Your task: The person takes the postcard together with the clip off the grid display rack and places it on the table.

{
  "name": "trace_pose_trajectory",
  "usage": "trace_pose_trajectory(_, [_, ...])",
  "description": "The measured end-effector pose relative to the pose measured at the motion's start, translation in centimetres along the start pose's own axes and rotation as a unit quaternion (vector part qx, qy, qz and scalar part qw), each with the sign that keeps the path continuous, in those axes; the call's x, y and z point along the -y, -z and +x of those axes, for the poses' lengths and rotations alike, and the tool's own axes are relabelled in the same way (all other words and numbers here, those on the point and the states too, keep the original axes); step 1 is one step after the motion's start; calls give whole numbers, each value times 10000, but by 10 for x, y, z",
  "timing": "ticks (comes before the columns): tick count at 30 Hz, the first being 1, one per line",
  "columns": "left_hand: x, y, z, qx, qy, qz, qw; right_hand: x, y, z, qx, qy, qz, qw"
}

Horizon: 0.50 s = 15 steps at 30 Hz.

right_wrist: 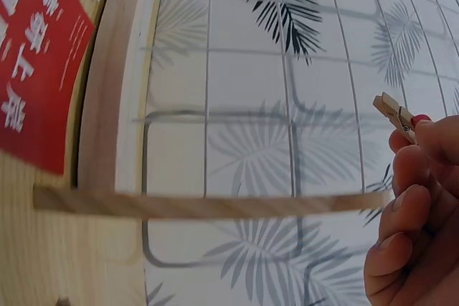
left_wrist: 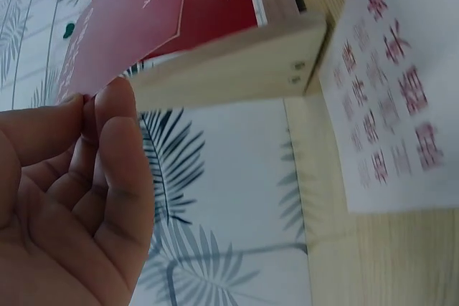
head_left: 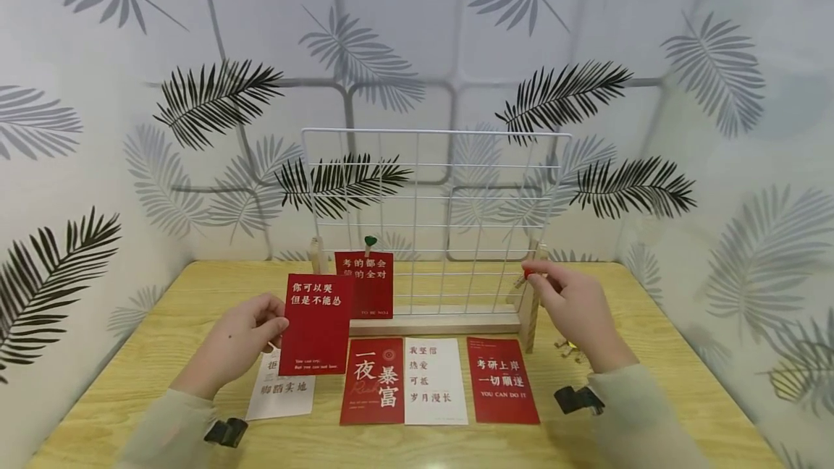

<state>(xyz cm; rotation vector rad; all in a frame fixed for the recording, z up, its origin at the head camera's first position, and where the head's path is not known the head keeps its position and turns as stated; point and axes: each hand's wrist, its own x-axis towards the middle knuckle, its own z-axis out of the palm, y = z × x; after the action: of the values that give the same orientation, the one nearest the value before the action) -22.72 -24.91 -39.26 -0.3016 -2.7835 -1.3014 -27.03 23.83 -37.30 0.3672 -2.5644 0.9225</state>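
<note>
My left hand [head_left: 242,342] pinches a red card [head_left: 317,331] with white lettering by its left edge, raised in front of the white wire grid [head_left: 430,224]. In the head view it overlaps a second red card [head_left: 374,288], which hangs on the grid's lower left from a clothespin with a green heart [head_left: 370,241]. Between thumb and fingertips, my right hand [head_left: 573,306] holds a small wooden clothespin [right_wrist: 396,114] with a red ornament, near the grid's right side. Its jaws point away from the fingers.
Along the front lie a white card [head_left: 287,395], a red card [head_left: 372,382], another white card [head_left: 436,382] and a red card [head_left: 503,381]. Several clothespins [head_left: 571,350] lie on the wooden table right of the grid's wooden stand [head_left: 436,323]. Leaf-patterned covering rises behind.
</note>
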Motion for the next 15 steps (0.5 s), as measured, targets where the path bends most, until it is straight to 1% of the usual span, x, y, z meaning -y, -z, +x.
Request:
trace_pose_trajectory(6, [20, 16, -9, 272, 285, -183, 9991, -25, 14, -12, 51, -389, 76, 9992])
trace_pose_trajectory(9, [31, 25, -13, 396, 350, -296, 9982, -40, 21, -17, 46, -565, 88, 9984])
trace_pose_trajectory(10, [35, 28, -14, 412, 347, -298, 9981, -45, 23, -19, 38, -608, 91, 9981])
trace_pose_trajectory(15, [53, 46, -16, 423, 559, -281, 9971, -66, 32, -25, 40, -769, 120, 9970])
